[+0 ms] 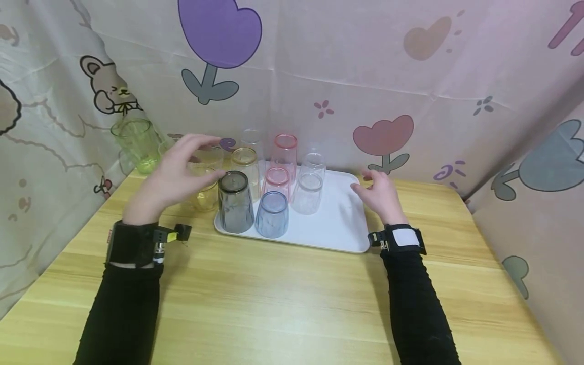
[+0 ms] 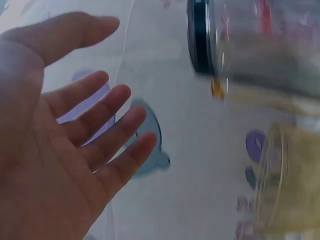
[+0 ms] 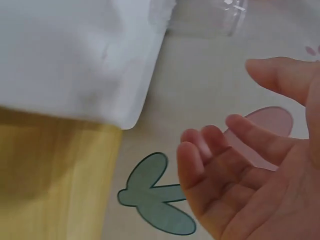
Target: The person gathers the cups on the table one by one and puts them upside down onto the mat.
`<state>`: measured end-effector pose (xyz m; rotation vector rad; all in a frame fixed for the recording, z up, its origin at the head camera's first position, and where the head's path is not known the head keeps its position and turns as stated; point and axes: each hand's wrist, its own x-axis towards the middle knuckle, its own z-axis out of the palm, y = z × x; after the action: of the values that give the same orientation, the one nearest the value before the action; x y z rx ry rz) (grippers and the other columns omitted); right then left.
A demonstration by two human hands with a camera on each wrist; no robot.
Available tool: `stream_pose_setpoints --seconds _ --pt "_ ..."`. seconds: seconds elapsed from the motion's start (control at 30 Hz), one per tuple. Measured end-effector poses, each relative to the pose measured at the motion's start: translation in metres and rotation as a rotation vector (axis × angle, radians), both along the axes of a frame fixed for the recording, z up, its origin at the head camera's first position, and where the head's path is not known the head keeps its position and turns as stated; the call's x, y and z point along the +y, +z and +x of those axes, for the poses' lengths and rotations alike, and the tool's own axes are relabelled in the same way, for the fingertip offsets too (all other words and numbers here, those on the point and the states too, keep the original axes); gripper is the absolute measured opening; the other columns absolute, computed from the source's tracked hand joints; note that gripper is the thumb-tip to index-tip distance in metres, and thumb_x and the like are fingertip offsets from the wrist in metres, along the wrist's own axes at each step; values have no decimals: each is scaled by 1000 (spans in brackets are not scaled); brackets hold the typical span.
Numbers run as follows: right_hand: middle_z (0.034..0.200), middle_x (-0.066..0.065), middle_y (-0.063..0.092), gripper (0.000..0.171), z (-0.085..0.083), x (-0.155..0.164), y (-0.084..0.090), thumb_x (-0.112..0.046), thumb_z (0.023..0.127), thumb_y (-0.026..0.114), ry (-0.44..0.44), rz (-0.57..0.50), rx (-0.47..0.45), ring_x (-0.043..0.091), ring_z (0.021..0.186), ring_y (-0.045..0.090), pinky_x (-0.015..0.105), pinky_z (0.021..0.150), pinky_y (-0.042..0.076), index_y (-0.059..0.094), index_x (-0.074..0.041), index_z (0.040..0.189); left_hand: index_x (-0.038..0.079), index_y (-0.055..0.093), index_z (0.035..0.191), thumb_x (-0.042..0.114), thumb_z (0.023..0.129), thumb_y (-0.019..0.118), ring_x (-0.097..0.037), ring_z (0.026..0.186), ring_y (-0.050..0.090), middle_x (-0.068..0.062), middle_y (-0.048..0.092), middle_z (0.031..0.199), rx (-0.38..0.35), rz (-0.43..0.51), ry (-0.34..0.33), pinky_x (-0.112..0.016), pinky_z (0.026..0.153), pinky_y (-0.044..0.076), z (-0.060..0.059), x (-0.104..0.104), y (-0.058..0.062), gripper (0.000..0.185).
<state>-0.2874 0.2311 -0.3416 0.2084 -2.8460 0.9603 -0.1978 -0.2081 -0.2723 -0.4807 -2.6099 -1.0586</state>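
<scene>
My left hand (image 1: 171,175) hovers by the left end of a white tray (image 1: 339,213), fingers spread; the left wrist view shows its palm holding nothing. Nearest to it are a smoky grey glass (image 1: 235,208) and a yellow glass (image 1: 206,197), partly covered by the hand. Beside the grey glass is a blue glass (image 1: 272,218). Behind them are an amber-rimmed glass (image 1: 246,172), two pink glasses (image 1: 277,180) and several clear glasses (image 1: 307,195). My right hand (image 1: 380,195) is held near the tray's right edge, fingers loosely bent around nothing (image 3: 250,170).
A green glass (image 1: 139,147) stands at the table's back left, against a printed curtain (image 1: 310,66). The curtain rises behind the wooden table (image 1: 274,304) and along both its sides. The tray's right half bears no glasses.
</scene>
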Motion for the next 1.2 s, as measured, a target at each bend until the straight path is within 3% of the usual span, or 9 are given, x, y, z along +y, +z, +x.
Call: stream_pose_setpoints --seconds 0.2,0.4,0.53,0.77,0.93,1.2 --pt "138 31 56 61 -2 8 -6 -28 101 64 6 59 -112 47 125 54 60 104 46 49 7 148 10 41 157 21 88 85 -38 141 40 -16 40 158 -153 54 1 -62 114 35 -5 -31 -8 83" --pt "137 33 57 62 -5 19 -13 -27 100 64 19 113 -184 48 126 55 60 105 45 47 8 148 11 18 166 29 83 89 -48 147 30 -26 25 164 -351 -7 37 -69 116 29 -12 -53 -21 110" --pt "134 31 58 61 -8 22 -17 -24 99 65 3 134 -227 45 121 57 58 103 47 48 8 148 6 6 166 28 82 89 -53 148 24 -30 16 166 -429 -39 37 -71 115 29 -17 -61 -31 120" --pt "127 31 63 56 -11 21 -22 -17 98 66 5 154 -283 42 112 63 54 98 53 50 11 144 0 5 164 25 83 88 -55 147 25 -33 18 165 -502 -6 30 -71 115 27 -23 -72 -47 119" --pt "124 31 64 52 -12 21 -27 -9 96 65 9 128 -311 36 96 70 51 94 55 51 12 142 -2 10 163 22 86 86 -53 148 26 -32 21 164 -537 48 -1 -69 117 27 -26 -77 -59 110" --pt "120 29 64 51 -14 20 -31 -3 96 64 6 112 -340 24 75 72 30 69 58 51 12 142 -4 23 160 18 86 86 -51 143 36 -30 33 160 -503 69 -68 -66 115 34 -32 -81 -76 99"
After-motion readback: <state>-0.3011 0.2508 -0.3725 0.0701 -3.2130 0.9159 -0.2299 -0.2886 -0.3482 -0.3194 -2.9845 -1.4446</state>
